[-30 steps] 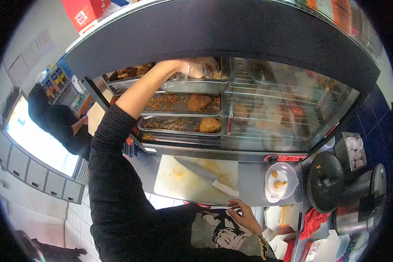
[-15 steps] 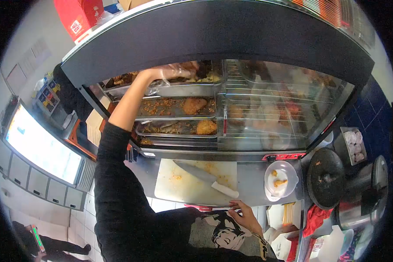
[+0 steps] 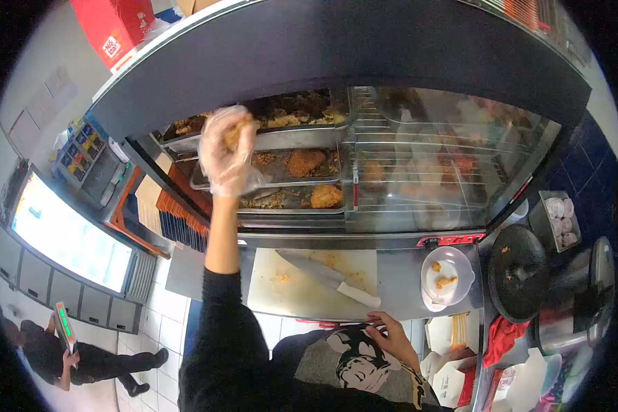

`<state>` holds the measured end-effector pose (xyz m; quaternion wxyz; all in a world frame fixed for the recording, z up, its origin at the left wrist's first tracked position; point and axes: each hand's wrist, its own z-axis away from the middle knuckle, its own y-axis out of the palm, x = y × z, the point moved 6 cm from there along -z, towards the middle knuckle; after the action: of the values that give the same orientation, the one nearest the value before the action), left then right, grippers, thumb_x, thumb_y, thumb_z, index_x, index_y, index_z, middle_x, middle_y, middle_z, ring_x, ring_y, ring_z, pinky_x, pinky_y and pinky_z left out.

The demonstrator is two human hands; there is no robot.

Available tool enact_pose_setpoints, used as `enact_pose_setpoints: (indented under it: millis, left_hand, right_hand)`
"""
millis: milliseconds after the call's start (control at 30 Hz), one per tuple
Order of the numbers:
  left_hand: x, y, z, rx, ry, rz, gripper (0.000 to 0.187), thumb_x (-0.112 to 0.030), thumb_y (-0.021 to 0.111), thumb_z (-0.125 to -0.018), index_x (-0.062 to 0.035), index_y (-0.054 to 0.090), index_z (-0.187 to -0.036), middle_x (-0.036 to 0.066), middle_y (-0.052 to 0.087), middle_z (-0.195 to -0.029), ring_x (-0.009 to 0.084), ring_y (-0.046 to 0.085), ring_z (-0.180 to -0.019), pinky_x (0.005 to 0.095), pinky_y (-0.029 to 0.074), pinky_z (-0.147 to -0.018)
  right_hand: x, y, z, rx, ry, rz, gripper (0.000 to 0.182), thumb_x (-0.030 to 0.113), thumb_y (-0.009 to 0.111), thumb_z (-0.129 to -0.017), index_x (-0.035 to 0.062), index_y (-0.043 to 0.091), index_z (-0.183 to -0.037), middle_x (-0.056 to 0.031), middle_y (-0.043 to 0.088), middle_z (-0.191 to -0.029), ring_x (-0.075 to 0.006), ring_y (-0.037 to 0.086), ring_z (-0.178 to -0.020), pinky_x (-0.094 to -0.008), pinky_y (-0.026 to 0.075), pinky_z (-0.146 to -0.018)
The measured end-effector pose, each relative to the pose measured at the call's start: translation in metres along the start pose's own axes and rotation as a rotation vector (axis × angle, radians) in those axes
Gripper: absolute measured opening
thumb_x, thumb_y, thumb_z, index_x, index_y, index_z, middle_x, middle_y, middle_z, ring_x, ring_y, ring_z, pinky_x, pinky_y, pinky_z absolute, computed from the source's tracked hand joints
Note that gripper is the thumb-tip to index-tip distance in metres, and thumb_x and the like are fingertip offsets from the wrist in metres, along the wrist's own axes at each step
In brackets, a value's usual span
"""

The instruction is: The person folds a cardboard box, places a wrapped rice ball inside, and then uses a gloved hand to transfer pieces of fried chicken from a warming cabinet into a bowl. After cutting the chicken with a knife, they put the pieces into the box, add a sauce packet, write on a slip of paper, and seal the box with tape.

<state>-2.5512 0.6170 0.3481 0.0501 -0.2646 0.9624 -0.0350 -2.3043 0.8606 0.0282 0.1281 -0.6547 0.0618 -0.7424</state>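
My left hand, in a clear plastic glove, is closed around a small golden piece of fried food in front of the warming cabinet's trays. Behind and beside it, the upper tray holds browned pieces. On the trays below sit a dark breaded piece and a golden one among crumbs. My bare right hand rests low by my shirt, fingers apart and holding nothing. A white-handled knife lies on the crumb-strewn cutting board, the nearest thing to that hand.
Right of the board, a clear bowl holding fried bits sits on a white base. Further right are a dark round lid, a red cloth and open cartons. A person at lower left holds a device with a green display.
My left hand has drawn back from the upper tray toward me and now shows a fried piece in its grip. My right hand stays put. The other person has come further into view.
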Motion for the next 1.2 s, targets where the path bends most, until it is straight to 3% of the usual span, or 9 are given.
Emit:
enact_pose_setpoints:
  millis: [167,300,433,700,900,1000,1100,1133,1200]
  left_hand:
    - [-0.031,0.041,0.067,-0.311,-0.683,1.111,0.019,-0.001,0.061,-0.085,-0.0068,0.055,-0.102,0.011,0.058,-0.103,0.0166,0.059,-0.082,0.0245,0.053,-0.066]
    - [-0.121,0.125,0.138,0.306,-0.928,1.074,0.017,-0.004,0.061,-0.087,-0.0079,0.056,-0.102,0.006,0.061,-0.096,0.0133,0.058,-0.08,0.0232,0.05,-0.065]
    - [-0.214,0.21,0.25,0.959,-0.789,1.065,0.014,-0.007,0.06,-0.086,-0.0075,0.057,-0.1,0.005,0.062,-0.09,0.0121,0.057,-0.07,0.0244,0.047,-0.061]
    - [-0.295,0.302,0.349,1.246,-0.094,0.683,0.019,-0.02,0.053,-0.089,-0.0065,0.058,-0.101,0.018,0.061,-0.097,0.0356,0.059,-0.089,0.0454,0.046,-0.078]
    - [-0.278,0.288,0.265,1.174,0.031,0.644,0.03,-0.02,0.056,-0.086,-0.0025,0.056,-0.11,0.019,0.059,-0.107,0.0352,0.057,-0.1,0.0445,0.044,-0.088]
    - [-0.232,0.221,0.148,0.691,-0.042,0.486,0.031,-0.014,0.06,-0.084,-0.0027,0.058,-0.113,0.018,0.06,-0.106,0.0314,0.058,-0.098,0.0397,0.046,-0.086]
    - [-0.143,0.132,0.076,0.139,-0.028,-0.007,0.022,-0.012,0.054,-0.09,-0.0017,0.058,-0.109,0.015,0.061,-0.105,0.0251,0.06,-0.094,0.0339,0.049,-0.086]
    - [-0.117,0.11,0.061,0.049,-0.142,-0.084,0.019,-0.015,0.054,-0.091,-0.0028,0.061,-0.104,0.015,0.062,-0.102,0.0239,0.061,-0.089,0.0317,0.05,-0.083]
    - [-0.066,0.08,0.03,0.067,0.151,-0.792,0.025,-0.025,0.049,-0.094,-0.0056,0.065,-0.094,0.011,0.065,-0.092,0.0235,0.062,-0.08,0.0351,0.051,-0.069]
  right_hand:
    - [-0.002,-0.005,0.008,-0.056,-0.01,-0.033,0.037,0.017,0.064,-0.086,0.0009,0.052,-0.117,-0.0159,0.062,-0.102,-0.0209,0.064,-0.084,-0.031,0.051,-0.072]
    - [-0.031,-0.008,0.021,-0.126,0.014,-0.059,0.039,0.021,0.062,-0.087,0.0004,0.051,-0.119,-0.0177,0.061,-0.104,-0.0257,0.064,-0.085,-0.0327,0.05,-0.077]
    - [-0.024,-0.018,0.032,-0.203,0.01,-0.046,0.037,0.018,0.064,-0.086,0.0005,0.051,-0.116,-0.0154,0.061,-0.102,-0.022,0.063,-0.084,-0.033,0.051,-0.075]
    - [-0.031,-0.031,0.065,-0.365,-0.021,-0.044,0.034,0.023,0.061,-0.087,0.0007,0.053,-0.112,-0.0184,0.058,-0.099,-0.0298,0.061,-0.09,-0.037,0.049,-0.081]
    - [-0.038,-0.035,0.08,-0.451,-0.04,-0.003,0.036,0.027,0.061,-0.087,0.0017,0.054,-0.111,-0.0181,0.058,-0.099,-0.0314,0.06,-0.092,-0.0388,0.049,-0.081]
    - [-0.041,-0.036,0.079,-0.446,-0.023,0.026,0.038,0.03,0.062,-0.085,0.0023,0.054,-0.11,-0.0185,0.059,-0.099,-0.0318,0.06,-0.093,-0.0393,0.048,-0.081]
    - [-0.04,-0.036,0.075,-0.403,0.005,0.027,0.037,0.029,0.062,-0.086,0.0019,0.054,-0.11,-0.0188,0.059,-0.101,-0.0315,0.06,-0.094,-0.0389,0.048,-0.082]
    - [-0.042,-0.034,0.072,-0.381,0.011,0.03,0.036,0.027,0.061,-0.086,0.0012,0.054,-0.111,-0.0187,0.059,-0.102,-0.0309,0.059,-0.094,-0.0382,0.048,-0.082]
    - [-0.044,-0.03,0.066,-0.351,-0.007,0.05,0.036,0.027,0.061,-0.086,0.0012,0.054,-0.111,-0.0188,0.059,-0.103,-0.0318,0.059,-0.095,-0.039,0.048,-0.083]
